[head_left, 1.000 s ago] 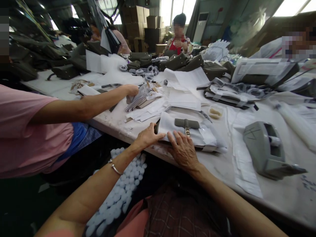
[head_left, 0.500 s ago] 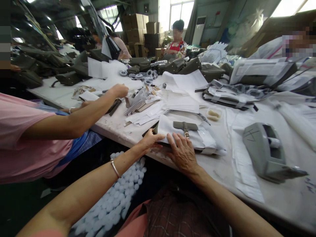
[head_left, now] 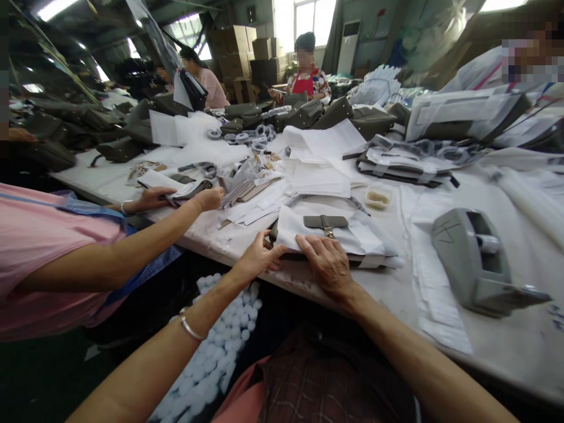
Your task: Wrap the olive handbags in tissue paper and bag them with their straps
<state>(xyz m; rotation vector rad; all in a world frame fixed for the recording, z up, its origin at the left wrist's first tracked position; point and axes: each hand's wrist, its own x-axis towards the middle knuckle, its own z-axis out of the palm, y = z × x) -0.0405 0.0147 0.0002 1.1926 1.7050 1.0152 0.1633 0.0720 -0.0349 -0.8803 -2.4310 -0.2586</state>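
Co-worker's hand [head_left: 207, 198] on the left over flat strips, left hand [head_left: 257, 257] fingers curled on the near-left edge of the paper-wrapped bag [head_left: 330, 235], right hand [head_left: 326, 264] flat on its near edge, desk [head_left: 506, 341], tape dispenser [head_left: 476, 261] far right.

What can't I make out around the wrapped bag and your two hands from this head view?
- Wrapped bag, head view: its body is covered by white paper; only the strap and clasp show.
- Left hand: its fingertips curl at the bag's left edge, so its grip is unclear.
- Right hand: the palm lies flat, hiding whatever is beneath it.
- Small dish: its contents are too small to identify.
- Tape dispenser: its far side is hidden.
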